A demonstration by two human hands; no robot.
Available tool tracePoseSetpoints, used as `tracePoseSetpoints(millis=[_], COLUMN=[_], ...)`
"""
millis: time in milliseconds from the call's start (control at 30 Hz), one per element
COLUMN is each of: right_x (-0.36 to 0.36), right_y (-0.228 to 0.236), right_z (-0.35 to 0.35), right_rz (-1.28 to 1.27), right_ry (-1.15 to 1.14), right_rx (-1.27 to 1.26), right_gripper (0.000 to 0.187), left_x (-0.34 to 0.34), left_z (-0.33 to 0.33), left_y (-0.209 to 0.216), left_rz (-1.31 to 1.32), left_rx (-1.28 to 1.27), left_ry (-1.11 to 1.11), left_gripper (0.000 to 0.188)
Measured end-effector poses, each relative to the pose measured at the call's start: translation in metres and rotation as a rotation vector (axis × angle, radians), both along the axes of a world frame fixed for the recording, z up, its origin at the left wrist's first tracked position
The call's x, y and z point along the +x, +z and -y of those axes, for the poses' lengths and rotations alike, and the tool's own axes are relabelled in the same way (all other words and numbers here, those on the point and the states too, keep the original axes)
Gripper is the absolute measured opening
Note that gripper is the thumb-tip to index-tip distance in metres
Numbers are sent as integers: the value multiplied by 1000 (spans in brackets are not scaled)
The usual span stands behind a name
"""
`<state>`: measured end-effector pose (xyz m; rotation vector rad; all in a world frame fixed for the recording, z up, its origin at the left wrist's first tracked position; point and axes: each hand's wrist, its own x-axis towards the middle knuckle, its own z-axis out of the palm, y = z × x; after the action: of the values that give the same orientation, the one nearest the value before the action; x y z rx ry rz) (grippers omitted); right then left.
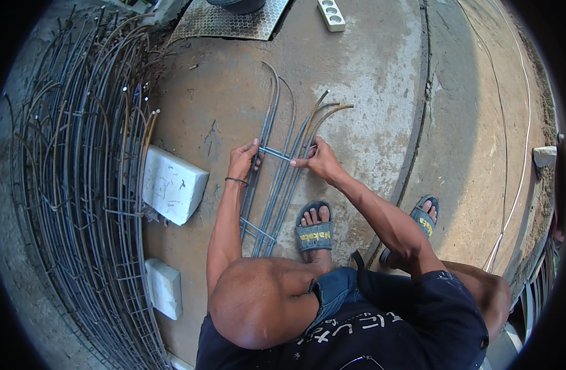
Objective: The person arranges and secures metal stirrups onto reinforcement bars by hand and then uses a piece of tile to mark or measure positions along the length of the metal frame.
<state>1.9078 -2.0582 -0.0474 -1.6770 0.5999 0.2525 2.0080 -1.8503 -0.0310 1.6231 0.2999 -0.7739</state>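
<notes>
A long, narrow rebar cage (281, 180) lies in front of me, its ribbed steel bars running away from me and ending in bent hooks. Square stirrups cross the bars, one of them (273, 153) between my hands and another (258, 229) closer to my knee. My left hand (241, 161) is closed around the cage's left bars at the far stirrup, thumb on top. On the opposite side, my right hand (320, 161) grips the right bars, its thumb pressed by the stirrup's corner. The fingers under the bars are partly hidden.
Tied rebar cages (79, 185) are piled along the left, hooked ends sticking up. White foam blocks (175, 185) stand beside them. Farther off are a patterned metal sheet (227, 21) and a white power strip (332, 15). A groove (426, 92) and cables (522, 123) run along the right.
</notes>
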Motion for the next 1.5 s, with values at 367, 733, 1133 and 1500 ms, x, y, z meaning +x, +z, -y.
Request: tracePoseSetpoints(millis=[367,733,1133,1500], right_x=[6,5,15,-6], right_y=[2,-4,7,-15], right_z=[-5,-3,-15,-17], right_rz=[32,-9,8,235], right_ry=[43,-37,23,52], right_rx=[2,153,26,-148], right_gripper=[54,48,50,58], left_x=[7,10,14,15], left_z=[-9,5,-14,-22], left_y=[-1,4,1,-29], left_rz=[-1,-149,-14,84], left_rx=[-139,-43,-27,57], left_ry=[-6,152,105,-17], left_gripper=[26,36,32,42])
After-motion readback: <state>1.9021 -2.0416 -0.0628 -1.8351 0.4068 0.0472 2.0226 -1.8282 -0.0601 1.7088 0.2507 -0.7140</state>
